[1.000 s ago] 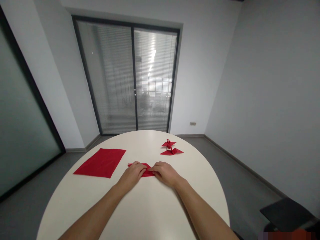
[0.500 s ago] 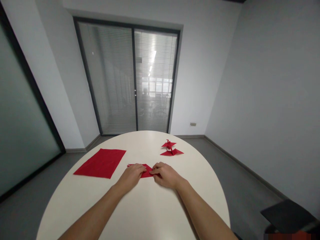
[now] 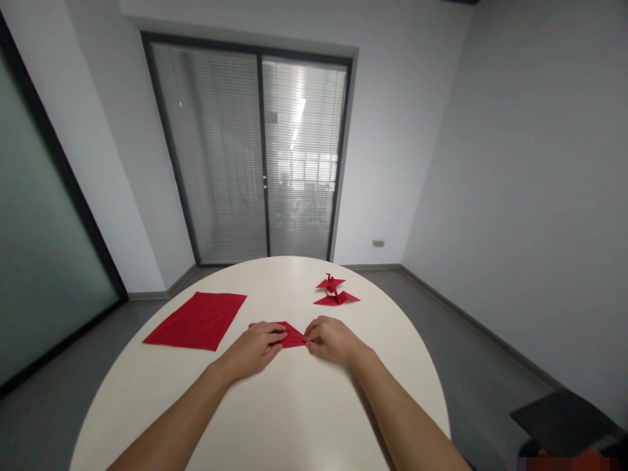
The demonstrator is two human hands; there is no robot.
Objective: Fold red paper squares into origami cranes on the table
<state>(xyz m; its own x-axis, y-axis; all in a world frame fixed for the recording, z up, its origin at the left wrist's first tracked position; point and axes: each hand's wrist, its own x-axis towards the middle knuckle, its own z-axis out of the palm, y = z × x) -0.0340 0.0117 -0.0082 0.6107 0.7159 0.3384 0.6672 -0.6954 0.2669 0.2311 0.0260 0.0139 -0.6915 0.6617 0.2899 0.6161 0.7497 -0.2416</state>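
Note:
A partly folded red paper (image 3: pixel 290 335) lies on the white round table (image 3: pixel 294 412) between my hands. My left hand (image 3: pixel 255 348) rests on its left part, fingers curled down and pressing the paper flat. My right hand (image 3: pixel 331 340) pinches the paper's right tip with fingers closed. Most of the piece is covered by my fingers. Two finished red paper cranes (image 3: pixel 336 292) stand farther back on the right, apart from both hands.
A flat stack of red paper sheets (image 3: pixel 199 319) lies at the left of the table. Behind the table are glass sliding doors with blinds (image 3: pixel 260 154). A dark chair edge (image 3: pixel 564 415) shows at the lower right.
My right hand has slid rightward to the paper's right tip, uncovering more of the red fold. My left hand has stayed on the left part.

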